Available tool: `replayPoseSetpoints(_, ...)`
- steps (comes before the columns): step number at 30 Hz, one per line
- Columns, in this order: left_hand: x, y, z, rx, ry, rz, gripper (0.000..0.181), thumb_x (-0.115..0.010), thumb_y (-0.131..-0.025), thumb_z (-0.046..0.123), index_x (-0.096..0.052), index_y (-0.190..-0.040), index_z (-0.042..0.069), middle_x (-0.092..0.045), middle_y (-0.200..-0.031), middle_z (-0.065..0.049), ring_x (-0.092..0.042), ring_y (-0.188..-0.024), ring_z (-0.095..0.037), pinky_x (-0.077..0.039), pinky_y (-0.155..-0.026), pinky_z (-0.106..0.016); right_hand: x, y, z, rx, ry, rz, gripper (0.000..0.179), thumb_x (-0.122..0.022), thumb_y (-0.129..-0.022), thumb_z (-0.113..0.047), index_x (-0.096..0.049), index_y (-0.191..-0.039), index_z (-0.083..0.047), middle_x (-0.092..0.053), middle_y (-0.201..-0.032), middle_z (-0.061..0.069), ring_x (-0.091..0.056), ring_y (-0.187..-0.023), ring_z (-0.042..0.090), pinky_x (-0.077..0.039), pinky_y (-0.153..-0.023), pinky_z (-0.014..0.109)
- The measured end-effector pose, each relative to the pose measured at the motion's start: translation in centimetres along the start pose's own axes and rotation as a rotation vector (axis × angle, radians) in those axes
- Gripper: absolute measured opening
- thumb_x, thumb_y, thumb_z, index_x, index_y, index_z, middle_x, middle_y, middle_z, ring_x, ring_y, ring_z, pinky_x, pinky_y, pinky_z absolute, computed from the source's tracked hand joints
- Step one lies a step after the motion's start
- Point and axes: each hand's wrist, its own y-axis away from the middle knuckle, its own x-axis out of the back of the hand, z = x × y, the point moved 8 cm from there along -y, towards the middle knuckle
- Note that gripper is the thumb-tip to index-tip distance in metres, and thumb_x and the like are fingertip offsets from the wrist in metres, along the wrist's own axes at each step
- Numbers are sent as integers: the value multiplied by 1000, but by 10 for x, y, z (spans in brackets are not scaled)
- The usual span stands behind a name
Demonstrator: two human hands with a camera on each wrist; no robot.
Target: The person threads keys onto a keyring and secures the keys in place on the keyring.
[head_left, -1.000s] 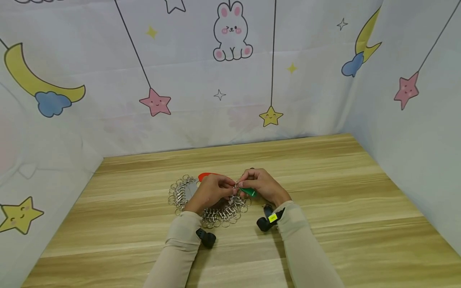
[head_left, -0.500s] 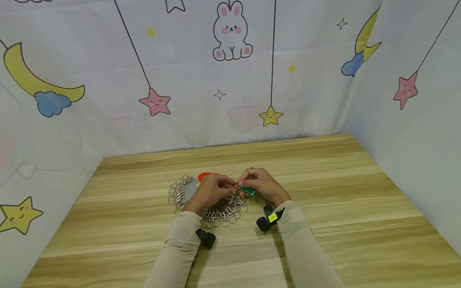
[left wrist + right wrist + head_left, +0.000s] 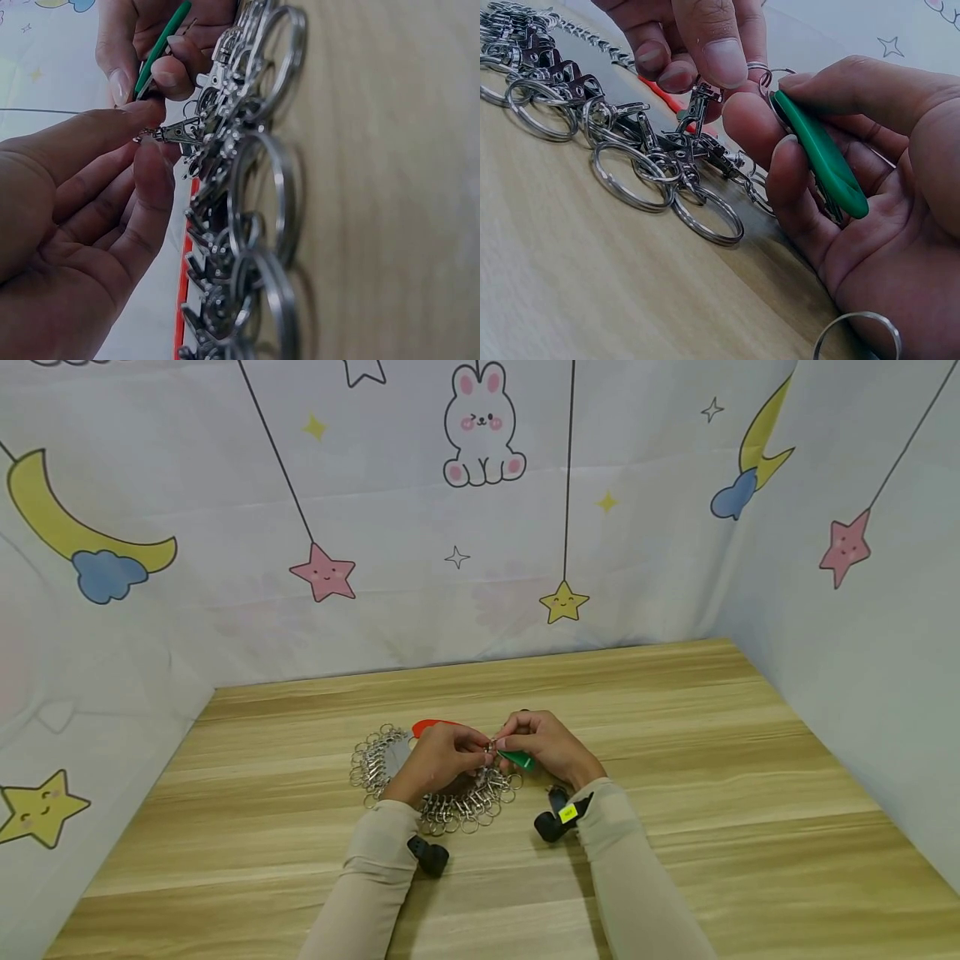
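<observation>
My left hand [image 3: 446, 760] pinches a small metal swivel clasp [image 3: 701, 109] by its ring end between thumb and fingertips. Close to it, my right hand [image 3: 547, 747] holds what looks like a nail clipper with a green lever [image 3: 821, 154] between thumb and curled fingers. A thin split ring [image 3: 763, 78] shows where the fingertips of both hands meet, at the upper tip of the nail clipper. Under and around the hands, many clasps with key rings [image 3: 450, 814] lie fanned in a curve. In the head view, the left hand covers part of them.
A grey flat piece [image 3: 397, 756] lies inside the curve of key rings, with a red rounded edge [image 3: 427, 727] beyond it. One loose-looking ring [image 3: 859, 319] shows below the right hand. The wooden table [image 3: 675, 727] meets printed cloth walls [image 3: 405, 618] at the back and sides.
The fingertips and the small clasp between them shift very slightly. Both hands keep their places and the nail clipper stays in the right hand.
</observation>
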Motion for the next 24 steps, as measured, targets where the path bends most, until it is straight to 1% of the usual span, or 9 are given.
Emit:
replayPoseSetpoints(11,0,0,1,5,-7,-3,20,-75,-94,15,-76,-112,5,-73,-90,-1,-69,-71,-15,-57,-70,-33,-1,1,-1,5,-8,-12,8,-62,-99,1,-66,-99,8,-69,-95,26,-69,-72,26,-56,-65,35)
replayPoseSetpoints(16,0,0,1,9,5,-6,21,-75,-94,15,-75,-112,5,-73,-90,-2,-69,-71,-16,-57,-70,-33,-2,1,-2,16,-17,-25,7,-62,-99,1,-66,-98,7,-69,-94,25,-69,-73,27,-56,-66,35)
replayPoseSetpoints(24,0,0,1,-16,-4,-10,27,-76,-91,9,-73,-118,9,-71,-92,0,-68,-83,-14,-56,-73,-33,-3,1,-3,9,-21,-22,9,-63,-99,0,-65,-99,8,-69,-89,24,-69,-70,25,-55,-65,33)
